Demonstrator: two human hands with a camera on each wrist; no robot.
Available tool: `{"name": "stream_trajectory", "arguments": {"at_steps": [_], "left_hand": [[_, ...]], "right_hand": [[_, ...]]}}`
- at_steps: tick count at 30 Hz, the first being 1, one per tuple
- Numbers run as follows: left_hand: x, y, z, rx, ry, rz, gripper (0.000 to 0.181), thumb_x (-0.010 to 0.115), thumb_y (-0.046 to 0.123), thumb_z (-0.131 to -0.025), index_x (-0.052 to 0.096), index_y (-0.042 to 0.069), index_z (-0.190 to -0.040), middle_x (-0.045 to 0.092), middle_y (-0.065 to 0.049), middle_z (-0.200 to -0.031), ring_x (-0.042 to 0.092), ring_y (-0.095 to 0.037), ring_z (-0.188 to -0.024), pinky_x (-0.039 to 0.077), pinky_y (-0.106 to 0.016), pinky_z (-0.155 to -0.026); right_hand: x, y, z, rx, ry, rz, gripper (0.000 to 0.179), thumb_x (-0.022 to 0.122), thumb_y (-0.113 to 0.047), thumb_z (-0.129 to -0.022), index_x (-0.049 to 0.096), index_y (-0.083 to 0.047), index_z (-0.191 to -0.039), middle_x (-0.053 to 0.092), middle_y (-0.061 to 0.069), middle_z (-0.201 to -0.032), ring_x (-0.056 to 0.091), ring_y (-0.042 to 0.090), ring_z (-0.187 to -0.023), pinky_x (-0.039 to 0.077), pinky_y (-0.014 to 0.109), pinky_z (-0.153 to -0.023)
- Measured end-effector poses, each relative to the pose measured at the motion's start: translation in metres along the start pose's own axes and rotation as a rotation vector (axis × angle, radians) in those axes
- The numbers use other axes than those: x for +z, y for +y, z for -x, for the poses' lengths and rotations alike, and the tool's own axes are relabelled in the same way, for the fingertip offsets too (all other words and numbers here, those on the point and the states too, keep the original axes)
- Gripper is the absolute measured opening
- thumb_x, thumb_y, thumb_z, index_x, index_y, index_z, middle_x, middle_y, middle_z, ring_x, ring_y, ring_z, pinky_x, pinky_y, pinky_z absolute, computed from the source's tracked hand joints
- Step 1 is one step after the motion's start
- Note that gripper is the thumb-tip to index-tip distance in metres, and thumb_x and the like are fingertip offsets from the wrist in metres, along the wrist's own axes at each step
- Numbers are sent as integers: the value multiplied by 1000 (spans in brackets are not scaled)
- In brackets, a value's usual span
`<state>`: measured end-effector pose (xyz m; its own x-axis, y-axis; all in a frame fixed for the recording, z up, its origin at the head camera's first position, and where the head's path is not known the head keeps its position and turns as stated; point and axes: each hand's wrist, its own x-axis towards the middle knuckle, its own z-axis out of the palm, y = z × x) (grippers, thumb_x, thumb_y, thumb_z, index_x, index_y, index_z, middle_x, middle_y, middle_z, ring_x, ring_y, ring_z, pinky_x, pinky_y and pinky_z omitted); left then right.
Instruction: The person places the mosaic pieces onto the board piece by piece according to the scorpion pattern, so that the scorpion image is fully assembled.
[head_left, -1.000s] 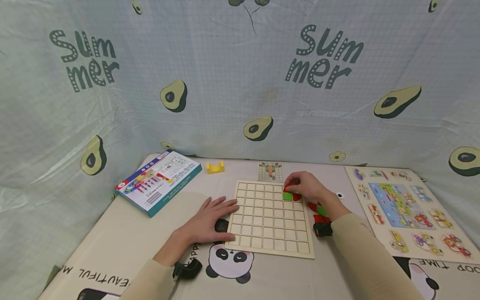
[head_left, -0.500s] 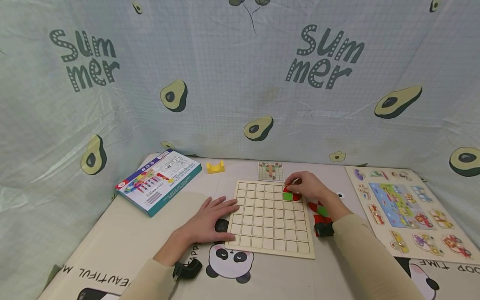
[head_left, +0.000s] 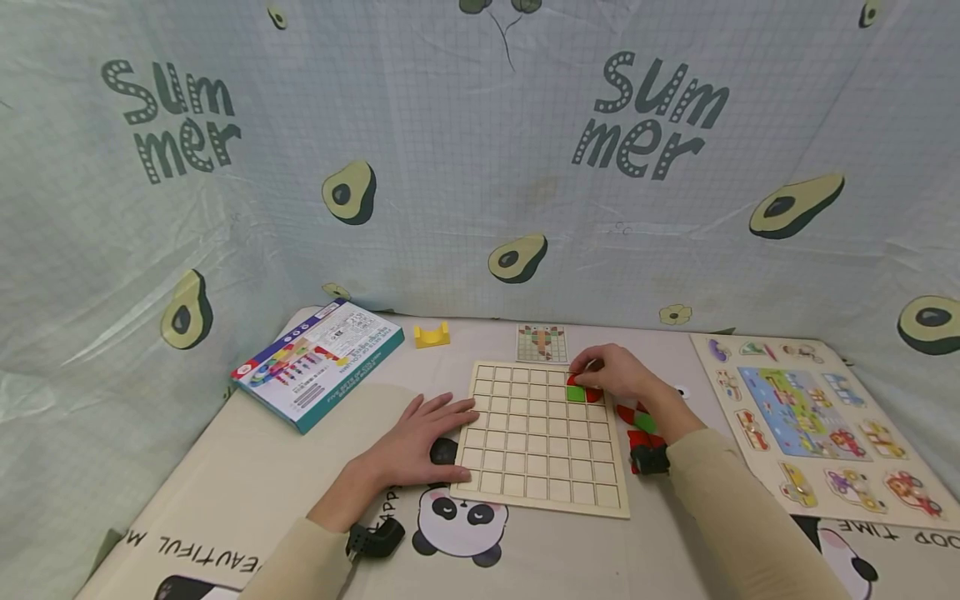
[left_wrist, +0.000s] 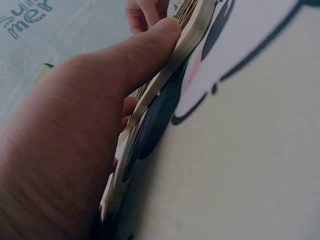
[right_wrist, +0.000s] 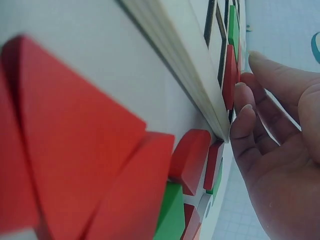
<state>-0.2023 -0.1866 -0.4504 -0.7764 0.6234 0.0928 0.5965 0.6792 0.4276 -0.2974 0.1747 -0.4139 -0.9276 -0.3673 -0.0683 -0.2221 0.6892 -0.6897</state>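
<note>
A pale wooden grid board point(head_left: 525, 433) lies flat on the table. My left hand point(head_left: 420, 442) rests on its left edge with fingers spread; in the left wrist view the thumb point(left_wrist: 150, 47) lies along that edge. At the board's far right corner my right hand point(head_left: 617, 372) pinches a small red tile point(head_left: 572, 380), partly hidden by the fingertips. Touching it in the grid are a green square tile point(head_left: 576, 394) and another red tile point(head_left: 593, 395). Loose red and green tiles point(right_wrist: 75, 135) lie beside the board's right edge, partly under the right wrist.
Behind the board lies a pattern card point(head_left: 542, 343). A yellow curved block point(head_left: 431, 335) and a boxed game point(head_left: 318, 364) are at the back left. A picture puzzle board point(head_left: 813, 492) covers the right side. A printed curtain point(head_left: 450, 125) hangs behind the table.
</note>
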Motion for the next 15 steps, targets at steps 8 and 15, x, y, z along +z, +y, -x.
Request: {"name": "stream_trajectory", "arguments": {"at_steps": [8, 15], "left_hand": [[0, 0, -1, 0, 1, -3, 83, 69, 64, -84, 48, 22, -152, 34, 4, -162, 20, -30, -151, 5, -60, -119], [0, 1, 0, -7, -6, 0, 83, 69, 65, -84, 48, 23, -152, 34, 4, -162, 20, -30, -151, 5, -60, -119]], "right_hand": [[-10, 8, 6, 12, 15, -44, 20, 69, -14, -96, 70, -2, -112, 66, 9, -104, 59, 26, -89, 52, 37, -74], [-17, 17, 15, -10, 22, -82, 23, 68, -12, -96, 69, 0, -115, 65, 10, -104, 59, 26, -89, 53, 34, -73]]}}
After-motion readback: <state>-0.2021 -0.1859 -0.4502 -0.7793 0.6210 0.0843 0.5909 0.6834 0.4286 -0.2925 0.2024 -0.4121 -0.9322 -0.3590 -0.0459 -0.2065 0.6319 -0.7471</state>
